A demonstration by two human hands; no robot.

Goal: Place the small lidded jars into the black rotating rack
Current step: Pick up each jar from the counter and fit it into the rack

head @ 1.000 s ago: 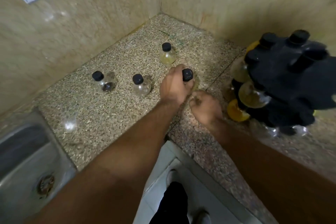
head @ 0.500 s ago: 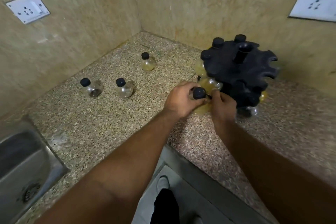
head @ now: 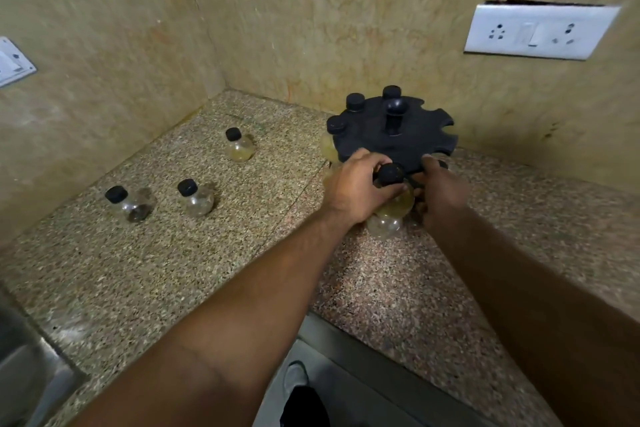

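Jar with a black lid (head: 390, 174) sits between the two hands at the near edge of the black rotating rack (head: 391, 139), its lid level with the rack's top disc and its rounded yellowish body showing below the fingers. Left hand (head: 358, 187) wraps around the jar from the left side, thumb and fingers pressed against its neck and shoulder, so it is gripping the jar. Right hand (head: 440, 192) is on the other side, fingers curled against the rack's edge and touching the jar's right flank; whether it truly grips the jar or only steadies it cannot be told. A second clear jar body (head: 384, 227) shows just beneath the held one, low on the rack. Three more capped jars already hang in the rack's slots on its left and far side, their lids (head: 355, 102) rising above the disc around the central knob (head: 396, 107). The rack stands on the speckled surface (head: 242, 253) close to the corner wall. Well apart to the left, three loose jars stand upright on the surface: one farther back (head: 239, 146), one in the middle (head: 195, 198), and one at the left (head: 130, 203). A white socket plate (head: 538, 31) is on the right wall.
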